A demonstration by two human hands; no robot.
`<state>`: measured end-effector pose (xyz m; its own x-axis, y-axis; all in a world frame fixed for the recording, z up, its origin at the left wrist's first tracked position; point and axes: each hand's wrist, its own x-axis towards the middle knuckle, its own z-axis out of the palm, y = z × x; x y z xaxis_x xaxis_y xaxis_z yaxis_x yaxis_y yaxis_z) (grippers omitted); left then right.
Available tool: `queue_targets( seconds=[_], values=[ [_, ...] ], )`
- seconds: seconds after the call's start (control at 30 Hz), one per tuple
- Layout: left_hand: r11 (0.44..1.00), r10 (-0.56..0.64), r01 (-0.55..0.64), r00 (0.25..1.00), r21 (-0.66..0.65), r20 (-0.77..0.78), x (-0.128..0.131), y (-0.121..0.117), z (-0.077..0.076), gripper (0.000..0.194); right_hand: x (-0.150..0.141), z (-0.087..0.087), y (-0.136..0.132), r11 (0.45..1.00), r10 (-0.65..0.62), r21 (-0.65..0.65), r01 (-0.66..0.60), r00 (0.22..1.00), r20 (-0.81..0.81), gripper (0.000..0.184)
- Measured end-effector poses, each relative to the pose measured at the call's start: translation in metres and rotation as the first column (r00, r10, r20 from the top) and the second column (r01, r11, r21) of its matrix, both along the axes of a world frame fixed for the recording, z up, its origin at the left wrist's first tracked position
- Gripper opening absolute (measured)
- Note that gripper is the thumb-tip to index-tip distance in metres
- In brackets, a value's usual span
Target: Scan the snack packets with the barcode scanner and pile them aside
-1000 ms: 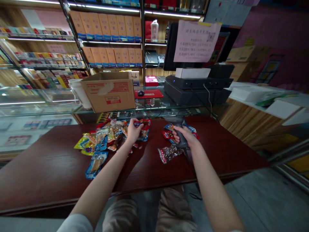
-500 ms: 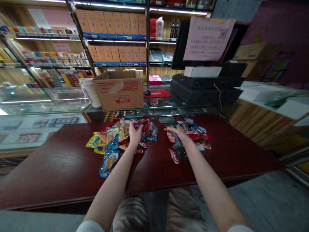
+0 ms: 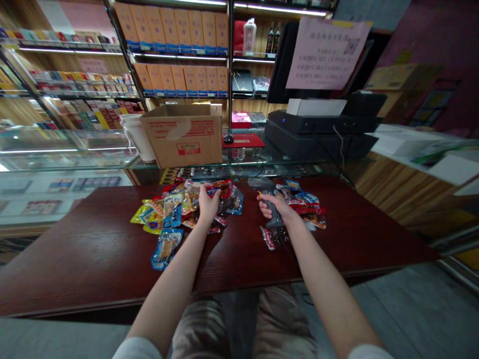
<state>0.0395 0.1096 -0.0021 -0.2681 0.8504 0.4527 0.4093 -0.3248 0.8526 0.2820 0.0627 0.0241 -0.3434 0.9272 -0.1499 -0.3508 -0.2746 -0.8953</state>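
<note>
To your far left, shelves (image 3: 75, 70) of colourful boxed goods run along the wall, with a glass display counter (image 3: 67, 154) in front of them. Beyond the worktop (image 3: 75, 254), a cardboard box (image 3: 183, 142) sits on the glass counter top beside a white tub (image 3: 135, 139), and tan cartons (image 3: 175, 35) fill the shelves behind it.

On the dark red worktop, a loose heap of snack packets (image 3: 175, 212) lies left of centre. One blue-edged packet (image 3: 166, 248) sits apart at the heap's near edge. Your left hand (image 3: 208, 205) rests on the far side of the heap, clenched around a small packet (image 3: 214, 191) that shows red and blue between your thumb and fingers.

Your right hand (image 3: 272, 208) is closed around the grip of a dark handheld barcode scanner (image 3: 275, 215), with its head pointing away from you over the worktop. A second, smaller group of packets (image 3: 301, 203) lies just beyond and to the right of that hand, and a clear red-labelled packet (image 3: 270, 238) lies right under it.

Further back on the right stand a black cash register (image 3: 322, 134) and a pink paper notice (image 3: 327, 54) above it. A white-topped counter (image 3: 422, 154) runs along your far right.
</note>
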Motion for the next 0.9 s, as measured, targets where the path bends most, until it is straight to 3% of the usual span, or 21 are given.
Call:
queue_targets(
  seconds=[0.1,0.23,0.33,0.43,0.53,0.63,0.7,0.77,0.9],
  values=[
    [0.998,0.059,-0.052,0.982,0.046,-0.177,0.003,-0.011,0.008,0.021,0.003,0.002,-0.002,0.998,-0.04,0.046,0.04,0.999,-0.003,0.033],
    [0.974,0.221,-0.217,0.834,0.068,-0.505,0.005,-0.027,0.017,0.027,0.013,0.012,-0.005,0.987,-0.125,0.099,0.124,0.992,-0.004,0.037],
    [0.953,0.297,-0.271,0.766,0.133,-0.57,0.002,-0.03,0.018,0.034,0.031,0.024,-0.012,0.968,-0.215,0.132,0.213,0.977,0.005,0.037],
    [0.957,0.29,-0.217,0.779,0.195,-0.556,0.0,-0.03,0.019,0.033,0.058,0.032,-0.02,0.951,-0.284,0.133,0.278,0.958,0.032,0.035],
    [0.971,0.204,-0.092,0.808,0.222,-0.554,0.008,-0.031,0.024,0.024,0.088,0.029,-0.027,0.93,-0.352,0.121,0.347,0.936,0.024,0.032],
    [0.986,0.032,0.075,0.786,0.147,-0.617,0.031,-0.033,0.032,0.019,0.114,0.018,-0.029,0.917,-0.387,0.095,0.387,0.922,-0.013,0.031],
    [0.974,-0.154,0.226,0.704,0.014,-0.693,0.056,-0.032,0.036,0.02,0.125,0.011,-0.03,0.91,-0.405,0.078,0.407,0.914,-0.034,0.03],
    [0.924,-0.337,0.357,0.582,-0.139,-0.74,0.084,-0.026,0.037,0.024,0.131,0.006,-0.03,0.904,-0.42,0.068,0.423,0.906,-0.049,0.031],
    [0.808,-0.574,0.438,0.438,-0.393,-0.692,0.135,-0.005,0.028,0.049,0.136,0.001,-0.031,0.905,-0.415,0.065,0.42,0.907,-0.078,0.035]
  ],
)
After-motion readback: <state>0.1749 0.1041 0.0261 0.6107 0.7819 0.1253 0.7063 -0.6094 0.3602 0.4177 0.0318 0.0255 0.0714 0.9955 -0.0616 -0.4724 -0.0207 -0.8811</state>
